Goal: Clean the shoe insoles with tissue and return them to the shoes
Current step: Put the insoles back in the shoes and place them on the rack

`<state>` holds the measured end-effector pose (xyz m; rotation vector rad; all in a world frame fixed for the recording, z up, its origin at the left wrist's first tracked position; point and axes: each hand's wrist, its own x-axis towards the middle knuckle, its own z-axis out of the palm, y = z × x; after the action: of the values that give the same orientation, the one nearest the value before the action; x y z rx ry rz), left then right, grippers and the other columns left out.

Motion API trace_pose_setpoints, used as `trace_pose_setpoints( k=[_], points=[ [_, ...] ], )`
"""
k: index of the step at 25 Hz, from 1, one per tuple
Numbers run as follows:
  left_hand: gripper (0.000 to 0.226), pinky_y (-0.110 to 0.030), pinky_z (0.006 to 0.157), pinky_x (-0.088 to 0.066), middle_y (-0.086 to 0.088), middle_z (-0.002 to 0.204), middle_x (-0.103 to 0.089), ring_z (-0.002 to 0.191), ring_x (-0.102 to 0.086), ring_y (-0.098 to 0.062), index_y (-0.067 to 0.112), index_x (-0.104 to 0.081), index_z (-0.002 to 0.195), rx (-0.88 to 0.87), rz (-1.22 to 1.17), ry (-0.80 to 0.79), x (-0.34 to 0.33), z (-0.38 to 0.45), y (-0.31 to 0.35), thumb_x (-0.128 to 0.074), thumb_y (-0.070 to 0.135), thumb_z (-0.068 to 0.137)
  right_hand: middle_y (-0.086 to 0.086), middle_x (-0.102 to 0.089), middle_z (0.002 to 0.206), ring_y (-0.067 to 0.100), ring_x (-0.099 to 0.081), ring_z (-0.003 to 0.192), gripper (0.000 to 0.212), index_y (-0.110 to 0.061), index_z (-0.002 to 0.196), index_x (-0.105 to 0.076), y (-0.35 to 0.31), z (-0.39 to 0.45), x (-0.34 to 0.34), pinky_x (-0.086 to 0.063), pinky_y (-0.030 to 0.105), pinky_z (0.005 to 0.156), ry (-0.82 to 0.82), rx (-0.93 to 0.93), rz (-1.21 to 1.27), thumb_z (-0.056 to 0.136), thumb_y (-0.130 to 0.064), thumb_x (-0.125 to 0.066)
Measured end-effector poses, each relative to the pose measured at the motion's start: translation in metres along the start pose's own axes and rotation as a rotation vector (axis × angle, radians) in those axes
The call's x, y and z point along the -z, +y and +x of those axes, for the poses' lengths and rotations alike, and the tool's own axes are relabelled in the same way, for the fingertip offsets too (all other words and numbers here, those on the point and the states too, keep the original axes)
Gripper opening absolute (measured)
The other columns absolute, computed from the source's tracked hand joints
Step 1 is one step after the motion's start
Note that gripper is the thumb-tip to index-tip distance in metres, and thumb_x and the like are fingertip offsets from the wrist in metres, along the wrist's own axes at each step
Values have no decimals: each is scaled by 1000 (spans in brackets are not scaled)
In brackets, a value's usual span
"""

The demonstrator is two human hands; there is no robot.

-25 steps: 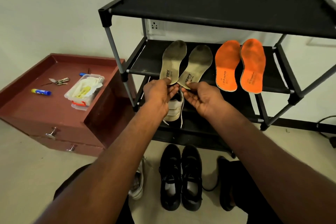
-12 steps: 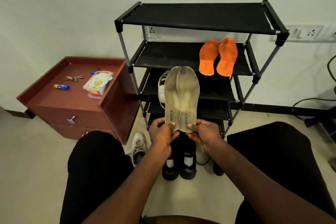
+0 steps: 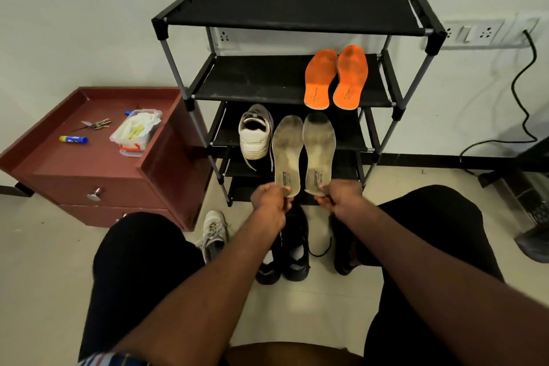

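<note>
With the left hand (image 3: 269, 197) and right hand (image 3: 338, 197) each pinching the heel of a grimy beige insole (image 3: 287, 154) upright before the rack (image 3: 297, 12), wiping seems not begun; next likely needs tissue from the box (image 3: 135, 132).

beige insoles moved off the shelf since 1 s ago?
Yes. The beige insoles were on the rack's second shelf beside the orange insoles; now both hands hold them lower, in front of the rack.
</note>
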<state>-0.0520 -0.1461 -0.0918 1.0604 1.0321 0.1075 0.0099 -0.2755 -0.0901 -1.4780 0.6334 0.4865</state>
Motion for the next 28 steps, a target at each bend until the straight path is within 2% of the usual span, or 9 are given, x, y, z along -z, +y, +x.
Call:
trace_pose_setpoints(
  k=[6,9,11,15,20,22,24,25,28],
  points=[
    [23,-22,42,-51,-18,108,-74,64,-65,-18,3,-68,110,26,5,-24,-61,72,53,-73,-7,90,20,-72,105,29,-74,71,20,0,104,-70,-77,79,-26,-51,22,40,134,138,-107,86,1,-78],
    [26,-18,39,-50,-17,110,-73,66,-65,-18,2,-67,117,37,5,-35,-86,104,64,-72,-5,92,18,-72,100,29,-74,64,12,-4,87,-69,-95,110,-42,-54,26,43,184,199,-214,84,1,-80],
    [16,-22,44,-54,-17,103,-72,66,-65,-19,1,-66,104,27,-12,-11,-97,120,67,-72,-6,92,17,-72,97,30,-74,62,15,-6,80,-66,-101,121,-52,-58,30,46,192,238,-246,84,0,-80],
    [22,-27,62,-60,-13,91,-69,64,-65,-20,6,-59,83,0,-47,49,-102,145,63,-74,-7,90,14,-68,96,30,-74,63,17,-2,99,-70,-97,139,-66,-63,38,51,213,249,-261,85,-5,-78],
    [16,-21,53,-55,-8,90,-70,66,-67,-15,0,-68,106,-12,-69,26,-101,162,52,-70,-6,91,14,-72,97,32,-75,71,19,-9,95,-72,-75,157,-82,-65,44,61,250,240,-297,78,-14,-78],
    [35,-12,51,-50,4,80,-66,60,-64,-2,-5,-60,134,-7,-39,-70,-99,170,48,-56,-5,99,14,-74,96,33,-74,77,20,-11,94,-72,-70,171,-86,-65,46,69,298,256,-313,76,-19,-75],
    [37,-5,52,-45,19,67,-67,51,-60,8,-9,-55,139,-17,-34,-132,-98,173,48,-50,-6,103,15,-74,95,33,-74,81,21,-10,96,-73,-74,166,-87,-65,46,73,321,256,-314,77,-19,-73],
    [33,-4,54,-45,21,72,-69,49,-59,10,-10,-59,134,-69,-47,-85,-99,176,47,-52,-7,102,15,-75,96,33,-75,83,21,-10,98,-73,-78,157,-88,-65,46,74,316,254,-300,78,-18,-74],
    [12,-20,58,-57,-4,86,-73,55,-65,-9,-2,-72,103,-105,-158,104,-104,166,53,-74,-2,91,16,-73,107,34,-73,95,24,-8,105,-72,-85,141,-92,-64,44,81,294,292,-305,83,-15,-76]
  ],
)
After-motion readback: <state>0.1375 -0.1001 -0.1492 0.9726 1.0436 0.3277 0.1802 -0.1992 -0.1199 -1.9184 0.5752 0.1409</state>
